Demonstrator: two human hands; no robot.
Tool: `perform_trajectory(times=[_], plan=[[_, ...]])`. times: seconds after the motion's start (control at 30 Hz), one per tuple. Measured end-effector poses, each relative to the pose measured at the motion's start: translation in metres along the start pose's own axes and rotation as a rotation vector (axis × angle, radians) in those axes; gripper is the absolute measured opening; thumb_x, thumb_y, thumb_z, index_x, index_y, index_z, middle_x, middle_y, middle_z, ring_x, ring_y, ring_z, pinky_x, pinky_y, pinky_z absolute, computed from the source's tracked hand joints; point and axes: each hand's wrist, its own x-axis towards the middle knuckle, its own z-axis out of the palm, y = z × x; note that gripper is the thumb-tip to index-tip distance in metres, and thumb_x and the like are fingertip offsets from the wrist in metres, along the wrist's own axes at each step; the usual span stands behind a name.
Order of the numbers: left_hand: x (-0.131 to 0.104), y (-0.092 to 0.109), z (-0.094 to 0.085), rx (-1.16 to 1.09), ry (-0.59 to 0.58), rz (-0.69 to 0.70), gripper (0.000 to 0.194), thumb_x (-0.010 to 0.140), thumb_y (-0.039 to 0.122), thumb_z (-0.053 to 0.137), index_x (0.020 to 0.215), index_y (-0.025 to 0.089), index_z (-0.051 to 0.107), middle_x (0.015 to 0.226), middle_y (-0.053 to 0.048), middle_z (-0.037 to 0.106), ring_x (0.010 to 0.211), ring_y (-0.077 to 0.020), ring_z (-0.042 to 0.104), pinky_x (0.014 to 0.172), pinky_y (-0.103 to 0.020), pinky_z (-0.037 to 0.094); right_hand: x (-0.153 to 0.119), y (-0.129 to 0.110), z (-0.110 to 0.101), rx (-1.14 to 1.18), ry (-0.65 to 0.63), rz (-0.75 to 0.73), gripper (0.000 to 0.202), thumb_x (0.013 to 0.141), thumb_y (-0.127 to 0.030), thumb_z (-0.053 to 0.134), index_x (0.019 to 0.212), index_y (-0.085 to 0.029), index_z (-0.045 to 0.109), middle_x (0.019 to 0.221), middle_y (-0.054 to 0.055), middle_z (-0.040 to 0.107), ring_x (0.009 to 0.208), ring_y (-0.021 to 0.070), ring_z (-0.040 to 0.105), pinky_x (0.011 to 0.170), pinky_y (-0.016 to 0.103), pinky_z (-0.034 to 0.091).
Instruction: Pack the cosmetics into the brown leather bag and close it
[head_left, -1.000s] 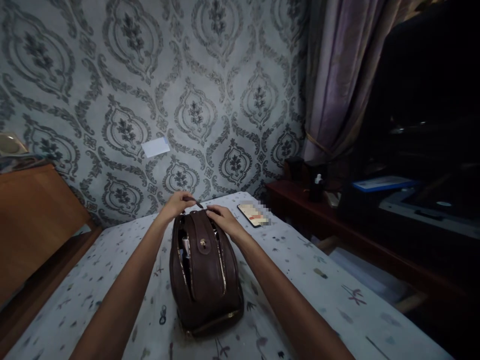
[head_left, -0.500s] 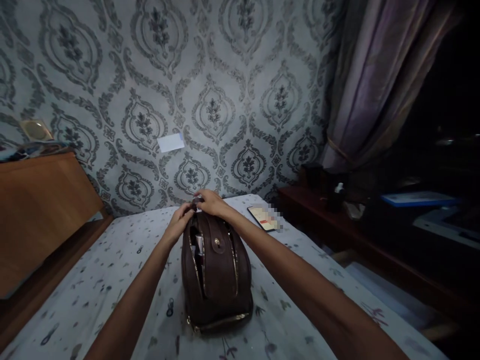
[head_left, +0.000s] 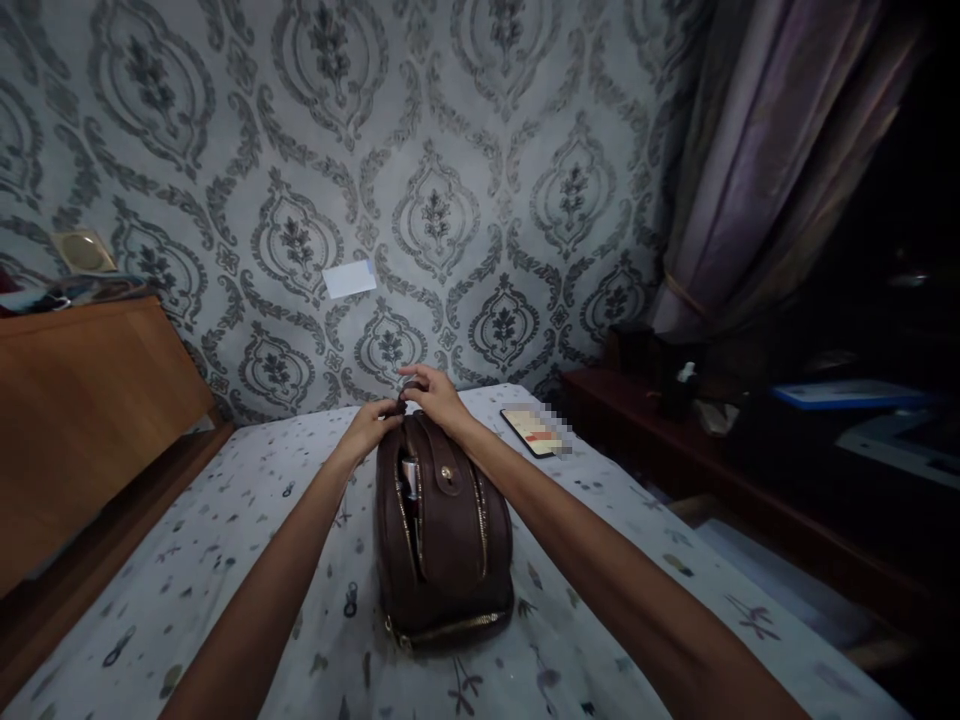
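Observation:
A dark brown leather bag (head_left: 451, 545) lies on the patterned bedsheet in front of me, its gold-coloured zips towards me. One front zip gapes, and a pale item (head_left: 410, 478) shows inside. At the far end of the bag my right hand (head_left: 435, 398) is closed on a small brown strap (head_left: 411, 392), index finger stretched out past it. Close beside it, my left hand (head_left: 369, 428) has its fingers closed at the same strap, near the bag's top edge. Exactly what the left fingertips grip is partly hidden.
A lit phone (head_left: 529, 432) lies on the bedsheet (head_left: 315, 560) to the right of the bag. At left stands a wooden headboard-like panel (head_left: 97, 390). A dark red shelf (head_left: 611, 405) with small items runs along the right, below a tied curtain (head_left: 757, 190).
The whole view has shifted slightly, so the bag appears a little further right. My right hand has lifted the strap slightly, and both hands remain at the bag's far end.

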Motion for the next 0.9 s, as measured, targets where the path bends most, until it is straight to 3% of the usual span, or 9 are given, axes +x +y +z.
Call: perform_trajectory(times=[0.1,0.27,0.43,0.77,0.9], plan=[[0.002,0.001,0.004,0.109,0.090,-0.020,0.016,0.077,0.026,0.060,0.079,0.018,0.073,0.078,-0.001,0.072,0.083,-0.0207,0.062,0.079,-0.029,0.045,-0.001,-0.003,-0.002,-0.066,-0.007,0.008,0.042,0.078,-0.013,0.052,0.119,-0.014,0.061,0.085,0.001,0.070,0.083,0.0152,0.066,0.084,0.029,0.051],[-0.001,0.002,0.011,0.214,0.228,-0.036,0.018,0.081,0.031,0.060,0.070,0.020,0.069,0.069,-0.001,0.066,0.076,-0.0194,0.056,0.070,-0.026,0.036,-0.016,-0.005,-0.017,-0.255,-0.056,0.042,0.043,0.078,-0.017,0.058,0.121,-0.017,0.059,0.115,0.008,0.068,0.109,0.0214,0.062,0.098,0.035,0.044],[-0.008,0.006,0.018,0.187,0.300,-0.005,0.021,0.083,0.030,0.057,0.066,0.019,0.064,0.067,0.000,0.061,0.072,-0.0184,0.052,0.066,-0.026,0.031,-0.033,-0.004,-0.026,-0.410,-0.155,0.136,0.045,0.083,-0.024,0.058,0.127,-0.017,0.054,0.114,0.011,0.070,0.108,0.0252,0.063,0.094,0.037,0.046],[-0.012,0.010,0.017,-0.135,0.199,0.041,0.034,0.078,0.050,0.056,0.075,0.016,0.063,0.064,0.003,0.057,0.063,-0.0143,0.050,0.059,-0.023,0.037,-0.034,-0.016,-0.023,-0.563,-0.216,0.205,0.040,0.089,-0.027,0.049,0.127,-0.019,0.055,0.121,0.011,0.069,0.114,0.0292,0.063,0.094,0.040,0.047],[-0.016,0.013,0.011,-0.197,0.170,0.033,0.033,0.073,0.049,0.063,0.075,0.016,0.067,0.065,0.003,0.058,0.066,-0.0150,0.052,0.062,-0.024,0.039,-0.034,-0.016,-0.022,-0.571,-0.219,0.218,0.036,0.090,-0.028,0.047,0.124,-0.019,0.058,0.121,0.010,0.070,0.113,0.0278,0.063,0.094,0.038,0.047]])
